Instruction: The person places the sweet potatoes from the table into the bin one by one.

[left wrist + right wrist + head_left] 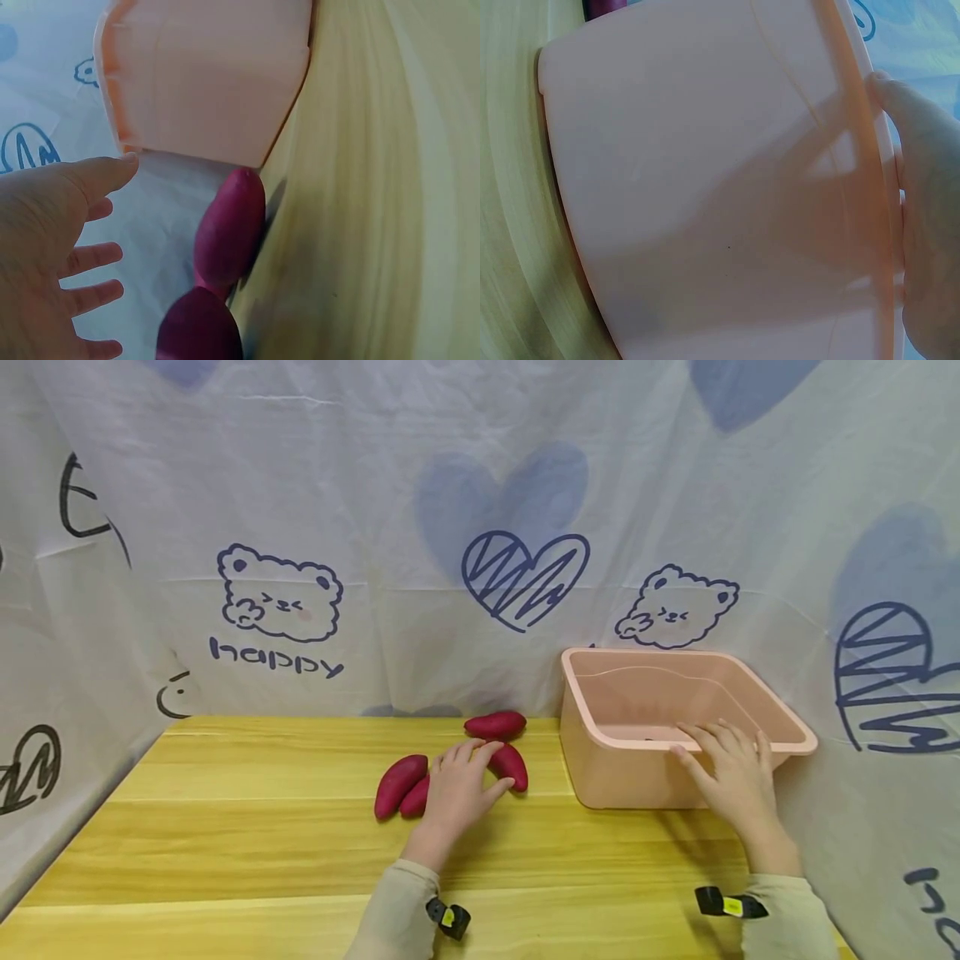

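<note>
Several purple-red sweet potatoes lie on the wooden table. One curved sweet potato (401, 786) is left of my left hand (459, 789), with another sweet potato (416, 798) partly hidden behind that hand. A third sweet potato (512, 768) is just right of its fingertips, and the farthest sweet potato (495, 725) lies beyond them. My left hand hovers over the group, fingers spread, holding nothing. To the right stands a pink plastic bin (637, 777). My right hand (738, 777) is at its front rim, fingers extended over the opening and thumb near the rim.
The wooden table (247, 843) runs up to a white cloth (390, 510) with blue hearts and bear drawings, which hangs behind and at both sides. The bin stands close to the cloth at the back right.
</note>
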Demonstrator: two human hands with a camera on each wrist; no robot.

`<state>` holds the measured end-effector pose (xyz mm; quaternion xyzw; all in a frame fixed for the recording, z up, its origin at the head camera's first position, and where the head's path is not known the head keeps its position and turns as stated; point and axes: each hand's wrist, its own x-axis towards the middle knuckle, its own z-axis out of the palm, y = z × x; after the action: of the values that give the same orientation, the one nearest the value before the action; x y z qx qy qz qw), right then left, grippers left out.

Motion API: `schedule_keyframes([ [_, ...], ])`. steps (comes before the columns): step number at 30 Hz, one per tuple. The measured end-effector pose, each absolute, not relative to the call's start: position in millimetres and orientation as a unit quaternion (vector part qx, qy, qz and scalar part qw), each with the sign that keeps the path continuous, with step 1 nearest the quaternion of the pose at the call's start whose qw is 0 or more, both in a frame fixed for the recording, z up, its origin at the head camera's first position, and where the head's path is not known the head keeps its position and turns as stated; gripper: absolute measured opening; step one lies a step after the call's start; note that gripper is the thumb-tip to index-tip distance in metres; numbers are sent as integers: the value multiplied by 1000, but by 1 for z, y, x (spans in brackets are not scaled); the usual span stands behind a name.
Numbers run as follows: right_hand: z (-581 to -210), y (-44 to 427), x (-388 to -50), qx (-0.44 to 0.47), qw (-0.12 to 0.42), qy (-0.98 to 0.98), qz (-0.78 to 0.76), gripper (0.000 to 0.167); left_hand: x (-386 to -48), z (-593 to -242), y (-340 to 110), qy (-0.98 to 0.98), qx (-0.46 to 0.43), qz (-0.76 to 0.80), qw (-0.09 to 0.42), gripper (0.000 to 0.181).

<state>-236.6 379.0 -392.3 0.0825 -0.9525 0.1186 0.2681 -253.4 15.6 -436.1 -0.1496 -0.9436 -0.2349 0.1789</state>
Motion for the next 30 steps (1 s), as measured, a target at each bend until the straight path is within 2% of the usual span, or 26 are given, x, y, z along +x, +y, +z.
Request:
schedule_keyframes([
  [30, -394, 382, -239, 94, 279, -948, 123, 48, -257, -457, -3, -948, -127, -255, 144, 54],
])
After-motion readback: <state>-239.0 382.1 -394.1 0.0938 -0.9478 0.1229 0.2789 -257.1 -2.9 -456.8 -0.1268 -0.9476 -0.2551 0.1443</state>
